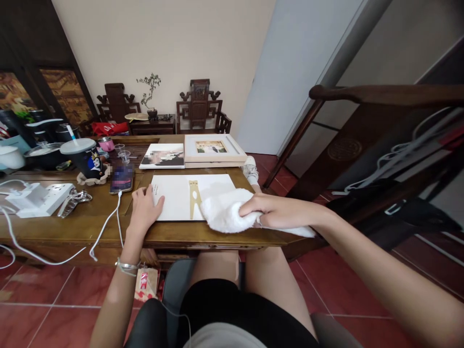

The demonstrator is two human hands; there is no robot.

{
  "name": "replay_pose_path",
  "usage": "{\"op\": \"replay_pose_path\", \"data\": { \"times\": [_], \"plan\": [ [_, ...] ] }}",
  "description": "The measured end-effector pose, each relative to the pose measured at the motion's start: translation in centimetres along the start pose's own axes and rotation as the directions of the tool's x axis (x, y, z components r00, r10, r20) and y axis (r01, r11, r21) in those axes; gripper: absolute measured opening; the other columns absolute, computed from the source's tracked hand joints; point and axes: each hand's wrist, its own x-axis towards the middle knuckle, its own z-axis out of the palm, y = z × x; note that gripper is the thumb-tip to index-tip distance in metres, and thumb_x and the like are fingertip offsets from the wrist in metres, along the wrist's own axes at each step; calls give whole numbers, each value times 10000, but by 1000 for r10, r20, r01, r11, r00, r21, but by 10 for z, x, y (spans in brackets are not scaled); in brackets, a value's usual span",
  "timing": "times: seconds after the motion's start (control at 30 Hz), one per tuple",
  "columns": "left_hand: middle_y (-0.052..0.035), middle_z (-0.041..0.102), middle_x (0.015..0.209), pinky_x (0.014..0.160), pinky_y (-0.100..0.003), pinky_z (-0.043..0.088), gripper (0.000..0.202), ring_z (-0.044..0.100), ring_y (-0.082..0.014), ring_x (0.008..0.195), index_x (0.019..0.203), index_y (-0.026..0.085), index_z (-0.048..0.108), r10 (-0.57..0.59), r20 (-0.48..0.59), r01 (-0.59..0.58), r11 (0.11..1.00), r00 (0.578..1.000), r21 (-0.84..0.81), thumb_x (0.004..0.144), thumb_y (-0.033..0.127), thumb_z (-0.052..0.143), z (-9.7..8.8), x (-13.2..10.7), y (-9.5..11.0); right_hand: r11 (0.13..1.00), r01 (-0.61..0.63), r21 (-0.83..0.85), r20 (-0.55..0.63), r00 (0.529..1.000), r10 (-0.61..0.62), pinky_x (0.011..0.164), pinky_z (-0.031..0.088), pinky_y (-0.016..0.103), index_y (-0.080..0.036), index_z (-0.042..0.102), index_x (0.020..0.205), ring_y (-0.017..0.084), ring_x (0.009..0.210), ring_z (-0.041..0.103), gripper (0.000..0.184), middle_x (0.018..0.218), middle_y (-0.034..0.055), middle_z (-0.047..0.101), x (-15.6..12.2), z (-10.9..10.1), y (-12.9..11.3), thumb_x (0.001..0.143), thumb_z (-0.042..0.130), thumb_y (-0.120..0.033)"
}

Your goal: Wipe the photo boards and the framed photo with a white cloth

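A white album with a gold emblem lies flat on the wooden table in front of me. My left hand rests flat on its left edge, fingers spread. My right hand is closed on a fluffy white cloth, which lies over the album's right near corner. A second photo book and a white framed photo sit just behind the album.
A phone with a white cable lies left of the album. Further left stand a lidded cup, a power strip and kitchen pots. Carved wooden chairs line the far wall. A dark wooden rack stands to the right.
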Motion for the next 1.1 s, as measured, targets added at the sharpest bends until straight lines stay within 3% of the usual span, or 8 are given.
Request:
{"op": "replay_pose_path", "data": {
  "times": [0.2, 0.33, 0.47, 0.6, 0.73, 0.87, 1.0, 1.1],
  "plan": [
    [-210, 604, 1298, 1064, -470, 358, 610, 524, -352, 1244, 1351, 89, 498, -182, 28, 182, 937, 983, -299, 830, 391, 593, -12, 5, 0, 999, -22, 27, -255, 967, 28, 736, 439, 313, -194, 621, 750, 204, 742, 552, 206, 731, 21, 601, 22, 24, 34, 665, 433, -193],
    [-182, 644, 1239, 1001, -381, 425, 609, 591, -298, 1169, 1236, 106, 582, -318, 171, 339, 608, 933, -718, 719, 396, 718, -23, 11, -2, 999, -14, 36, -354, 935, 26, 651, 395, 288, -209, 521, 665, 188, 676, 506, 101, 638, -3, 509, 25, 37, 39, 653, 425, -179],
    [-108, 708, 1025, 868, -342, 498, 477, 665, -251, 982, 1087, 124, 646, -299, 313, 378, 194, 902, -905, 677, 348, 741, -45, 8, 6, 1000, -1, 16, -405, 914, 7, 629, 398, 285, -216, 480, 646, 181, 641, 512, 81, 631, -5, 519, 21, 41, 35, 663, 431, -155],
    [-87, 693, 990, 829, -320, 522, 427, 667, -217, 948, 1116, 159, 641, -300, 250, 269, 21, 921, -963, 723, 306, 723, -74, -4, 23, 997, 1, -73, -489, 872, -37, 767, 467, 366, -219, 496, 675, 181, 595, 537, 143, 605, -12, 546, 22, 47, 12, 812, 460, -200],
    [-95, 654, 1149, 862, -372, 542, 442, 652, -258, 1023, 1155, 210, 641, -291, 125, 142, 36, 948, -989, 740, 330, 738, -102, -28, 47, 972, 107, -209, -591, 778, -212, 1063, 331, 568, -194, 606, 841, 291, 997, 653, 190, 993, 124, 716, 27, 63, -30, 898, 553, -367],
    [-72, 553, 1378, 944, -448, 528, 421, 596, -323, 1160, 1182, 284, 648, -251, -27, -7, 80, 968, -997, 771, 350, 713, -123, -59, 72, 895, 134, -425, -644, 650, -403, 1067, 339, 622, -149, 619, 897, 382, 1363, 393, 109, 1400, 256, 503, 31, 80, -54, 839, 621, -241],
    [-50, 511, 1439, 1020, -489, 477, 427, 511, -345, 1280, 1253, 327, 606, -188, -125, -109, 93, 974, -990, 829, 356, 652, -131, -77, 88, 884, 122, -450, -763, 462, -452, 842, 550, 415, -180, 590, 770, 305, 1125, 618, 160, 1138, 199, 676, 30, 84, -47, 756, 529, -33],
    [-62, 508, 1444, 1047, -482, 453, 418, 473, -344, 1321, 1263, 303, 595, -117, -131, -124, 72, 984, -990, 851, 368, 625, -122, -75, 87, 917, 107, -385, -860, 318, -399, 543, 496, 291, -210, 545, 662, 183, 627, 622, 170, 684, 47, 658, 28, 75, -38, 772, 586, -87]
  ]
}}
